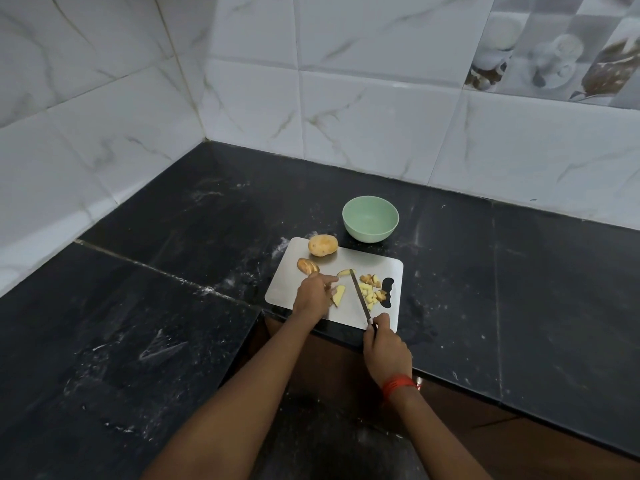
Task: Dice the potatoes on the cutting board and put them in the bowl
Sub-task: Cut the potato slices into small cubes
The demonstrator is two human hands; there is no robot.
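**Q:** Nearest, at six o'clock, the right hand (386,344): what does it grasp?

**A:** Its fingers are clenched round the handle of the knife (360,296). The blade lies across the cutting board (346,259), tip toward twelve o'clock.

**Q:** And the left hand (311,296)?

**A:** It sits over a potato strip (338,295) near the board's centre. Whether it pinches or only presses cannot be told.

**Q:** How should the potato handle?

**A:** Probably firm and dense, with wet cut faces that may slide on the smooth board. Hold the strip from above, flat face down, fingers back from the blade. The whole potato (322,245) at eleven o'clock may roll, and the half potato (307,266) lies at ten. The diced pieces (370,289) at three o'clock are light and loose, best scooped together into the empty bowl (370,233) at one o'clock.
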